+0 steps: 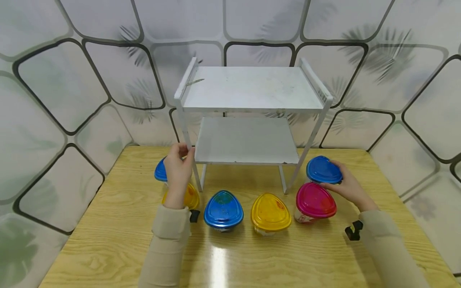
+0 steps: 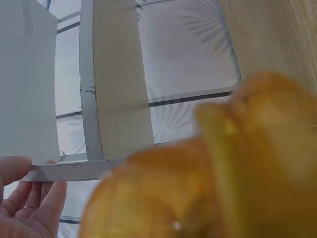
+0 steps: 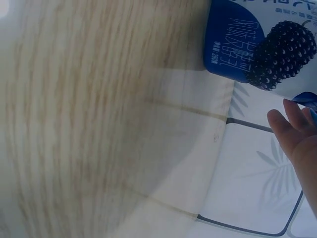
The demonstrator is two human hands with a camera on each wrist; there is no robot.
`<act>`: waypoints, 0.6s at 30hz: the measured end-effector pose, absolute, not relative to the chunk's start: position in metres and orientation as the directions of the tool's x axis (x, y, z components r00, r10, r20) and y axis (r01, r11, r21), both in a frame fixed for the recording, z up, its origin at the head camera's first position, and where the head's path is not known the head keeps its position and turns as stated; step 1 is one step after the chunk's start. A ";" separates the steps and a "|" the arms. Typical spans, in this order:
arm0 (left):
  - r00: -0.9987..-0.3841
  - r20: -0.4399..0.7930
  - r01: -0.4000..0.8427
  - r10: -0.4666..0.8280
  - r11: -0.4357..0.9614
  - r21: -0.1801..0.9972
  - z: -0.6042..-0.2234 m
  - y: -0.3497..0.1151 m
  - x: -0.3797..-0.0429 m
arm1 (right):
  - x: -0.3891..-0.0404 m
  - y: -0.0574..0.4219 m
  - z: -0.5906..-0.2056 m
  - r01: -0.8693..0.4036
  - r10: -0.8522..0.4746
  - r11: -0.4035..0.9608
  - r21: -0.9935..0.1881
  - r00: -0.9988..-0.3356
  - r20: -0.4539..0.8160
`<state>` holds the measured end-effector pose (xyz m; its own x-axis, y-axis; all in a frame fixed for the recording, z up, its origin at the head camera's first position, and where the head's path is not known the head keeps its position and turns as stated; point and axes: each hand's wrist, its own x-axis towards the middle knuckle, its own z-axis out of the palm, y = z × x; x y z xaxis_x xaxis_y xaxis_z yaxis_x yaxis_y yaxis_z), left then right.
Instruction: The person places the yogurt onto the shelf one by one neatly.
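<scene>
My left hand point(image 1: 179, 166) pinches the front left leg of a small white two-tier shelf point(image 1: 246, 138); in the left wrist view, thumb and fingers point(image 2: 47, 208) lie on either side of that leg point(image 2: 69, 171). At the right, my right hand point(image 1: 347, 186) holds a tub with a blue lid point(image 1: 323, 169) by its lid. The right wrist view shows a blackberry picture on this tub point(image 3: 285, 54), with fingers point(image 3: 285, 126) up by the lid. A tub with a pink lid point(image 1: 315, 200) stands right in front of it.
Along the shelf's front stand a blue-lidded tub point(image 1: 223, 210) and a yellow-lidded tub point(image 1: 271, 213). Another blue-lidded tub point(image 1: 160, 171) and yellow-lidded tub point(image 1: 191, 197) are partly hidden behind my left hand and wrist. The wooden table point(image 1: 108, 232) meets a patterned wall point(image 1: 90, 132).
</scene>
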<state>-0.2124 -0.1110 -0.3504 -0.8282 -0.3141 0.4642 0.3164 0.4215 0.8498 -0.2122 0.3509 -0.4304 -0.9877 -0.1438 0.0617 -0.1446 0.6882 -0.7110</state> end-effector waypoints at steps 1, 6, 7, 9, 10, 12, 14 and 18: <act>-0.828 0.465 0.318 -0.313 0.421 0.850 -0.350 -0.111 -0.212 | -0.212 0.351 -0.431 -0.137 -0.136 0.677 -0.723 -0.989 0.059; -0.826 0.472 0.323 -0.308 0.428 0.844 -0.351 -0.111 -0.212 | -0.212 0.355 -0.436 -0.087 -0.126 0.565 -0.820 -0.992 0.019; -0.825 0.473 0.323 -0.308 0.429 0.844 -0.351 -0.110 -0.212 | -0.212 0.356 -0.437 -0.076 -0.130 0.539 -0.839 -0.992 0.007; -0.822 0.477 0.325 -0.310 0.432 0.841 -0.350 -0.111 -0.212 | -0.213 0.358 -0.440 -0.060 -0.145 0.499 -0.865 -0.989 -0.015; -0.821 0.478 0.325 -0.312 0.433 0.841 -0.350 -0.111 -0.212 | -0.213 0.359 -0.441 -0.053 -0.157 0.476 -0.878 -0.987 -0.026; -0.819 0.481 0.328 -0.313 0.433 0.840 -0.350 -0.111 -0.213 | -0.214 0.360 -0.445 -0.039 -0.179 0.438 -0.898 -0.983 -0.045; -0.820 0.479 0.328 -0.313 0.429 0.842 -0.350 -0.111 -0.213 | -0.215 0.361 -0.448 -0.035 -0.197 0.411 -0.911 -0.979 -0.052; -0.824 0.471 0.325 -0.314 0.420 0.847 -0.350 -0.110 -0.213 | -0.217 0.362 -0.454 -0.019 -0.231 0.386 -0.922 -0.970 -0.076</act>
<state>-0.2128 -0.1102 -0.3500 -0.8240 -0.3141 0.4715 0.3246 0.4202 0.8474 -0.2175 0.3620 -0.4540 -0.9700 -0.2309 -0.0763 -0.0194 0.3862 -0.9222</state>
